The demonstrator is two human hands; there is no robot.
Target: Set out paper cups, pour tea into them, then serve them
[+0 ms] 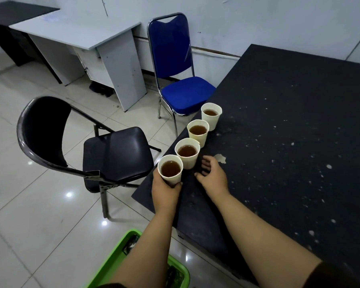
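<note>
Left hand (164, 191) gripping nearest tea cup (170, 169), right hand (211, 173) loosely curled, empty, just beside

Paper cups (170, 169), matt off-white, smooth walls. Black table (289, 132) pretty matt, rough-looking, speckled with pale chips and flecks. Floor tiles (40, 215) super glossy, light glare all over. Blue chair (182, 65) in cloth padding, shiny chrome metal frame. Black folding chair (92, 150) smooth semi-gloss, vinyl or plastic, can't tell. Green tray (116, 260) glossy plastic.
</note>
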